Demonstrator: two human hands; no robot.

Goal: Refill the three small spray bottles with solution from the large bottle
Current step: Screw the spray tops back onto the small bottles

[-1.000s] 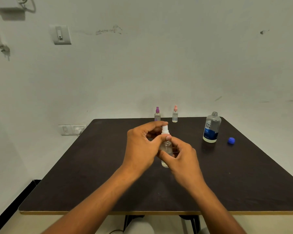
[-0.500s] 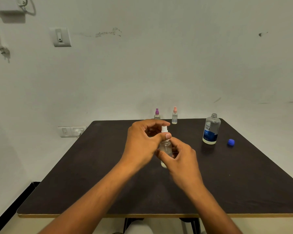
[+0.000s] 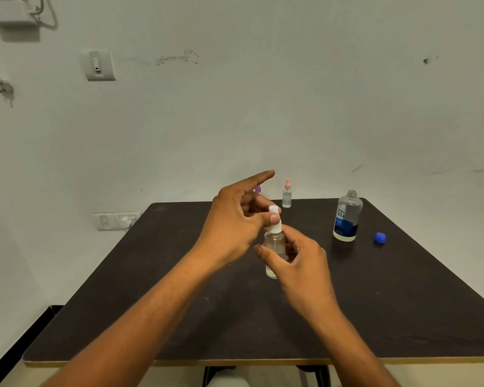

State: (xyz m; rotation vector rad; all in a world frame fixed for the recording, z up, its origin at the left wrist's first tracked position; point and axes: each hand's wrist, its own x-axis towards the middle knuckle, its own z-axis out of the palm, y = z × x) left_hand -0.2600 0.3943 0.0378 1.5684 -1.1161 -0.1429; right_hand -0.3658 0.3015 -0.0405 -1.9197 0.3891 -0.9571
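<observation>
Both hands point(image 3: 299, 258) on seemingly white-capped spray bottle point(image 3: 274, 244)

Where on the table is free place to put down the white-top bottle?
The table's near left part, between the left edge and the left forearm, is bare. So is the near right corner, below the blue cap. It is crowded at the far right, around the large bottle and pink-top bottle.

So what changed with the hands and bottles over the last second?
The left hand opened up: its index finger now points away from the white-topped spray bottle, while thumb and another finger still pinch the white top. The right hand keeps gripping the bottle's body. The large bottle, blue cap and pink-topped bottle stayed put.
</observation>
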